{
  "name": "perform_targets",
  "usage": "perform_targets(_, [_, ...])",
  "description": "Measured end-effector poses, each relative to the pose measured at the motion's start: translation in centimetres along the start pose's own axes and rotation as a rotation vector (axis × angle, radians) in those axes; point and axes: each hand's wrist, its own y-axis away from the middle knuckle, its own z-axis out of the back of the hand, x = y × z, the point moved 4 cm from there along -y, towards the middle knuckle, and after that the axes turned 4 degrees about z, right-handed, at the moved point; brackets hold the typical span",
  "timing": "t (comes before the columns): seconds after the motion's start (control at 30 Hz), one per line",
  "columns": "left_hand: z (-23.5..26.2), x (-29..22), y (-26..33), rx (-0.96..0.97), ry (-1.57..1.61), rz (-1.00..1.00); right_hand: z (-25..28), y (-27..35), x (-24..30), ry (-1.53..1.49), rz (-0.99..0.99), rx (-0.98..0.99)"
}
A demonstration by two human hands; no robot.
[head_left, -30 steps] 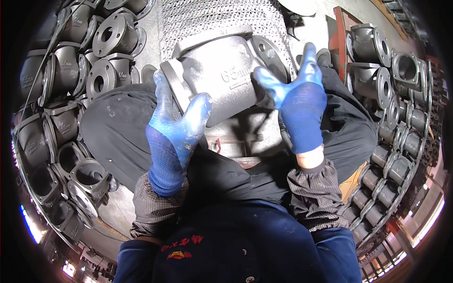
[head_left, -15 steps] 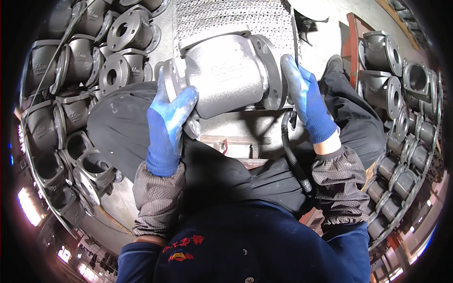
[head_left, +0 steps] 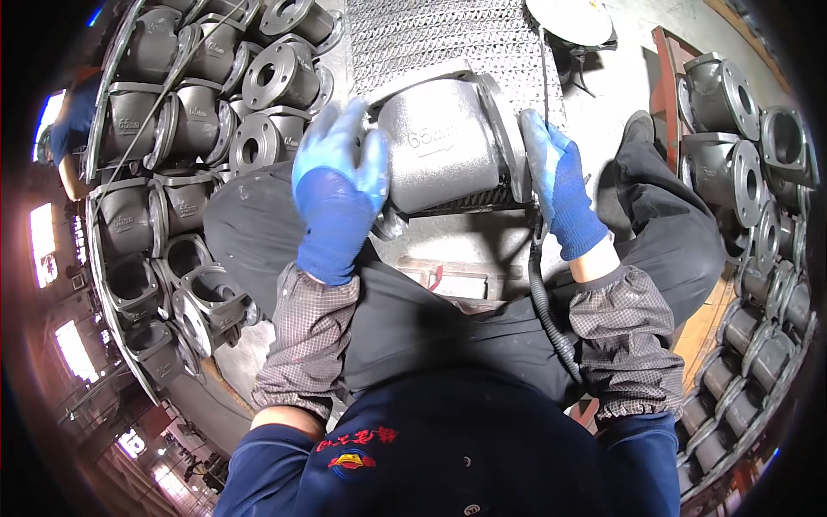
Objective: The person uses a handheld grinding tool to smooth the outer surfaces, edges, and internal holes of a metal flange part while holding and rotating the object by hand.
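Note:
A grey cast-metal valve body (head_left: 444, 142) with flanges lies on its side at the near end of a metal mesh bench top (head_left: 448, 43). My left hand (head_left: 338, 185), in a blue glove, is at its left end with thumb and fingers stretched apart. It hides most of the left flange, so contact there is unclear. Beside the right flange (head_left: 505, 138) my right hand (head_left: 558, 185), also gloved in blue, has its fingers straight and flat, very close to the rim or touching it. Neither hand is wrapped round the casting.
Stacked valve bodies (head_left: 202, 121) fill a rack at the left, and more castings (head_left: 724, 177) stand at the right by a red frame (head_left: 672, 86). A black corrugated hose (head_left: 551, 323) hangs by my right leg. A round white disc (head_left: 573, 19) sits beyond the bench's right edge.
The valve body has turned slightly and appears smaller, farther back on the mesh. My left hand has gone from gripping its flange to extended fingers. The right hand stays beside the other flange.

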Motion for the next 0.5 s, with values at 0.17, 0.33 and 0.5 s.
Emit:
perform_targets(0.17, [-3.5, -5.9, -3.3, 0.163, -0.214, -0.497, -0.3, 0.0, -0.2, -0.071, 0.017, -0.006])
perform_targets(0.33, [-7.8, -4.8, -5.3, 0.294, -0.231, -0.517, -1.3, 0.9, 1.1, -0.099, 0.036, 0.01])
perform_targets(0.5, [-5.6, -7.3, -0.1, 0.447, 0.076, -0.533, 0.0, 0.2, -0.2, -0.044, -0.063, 0.053])
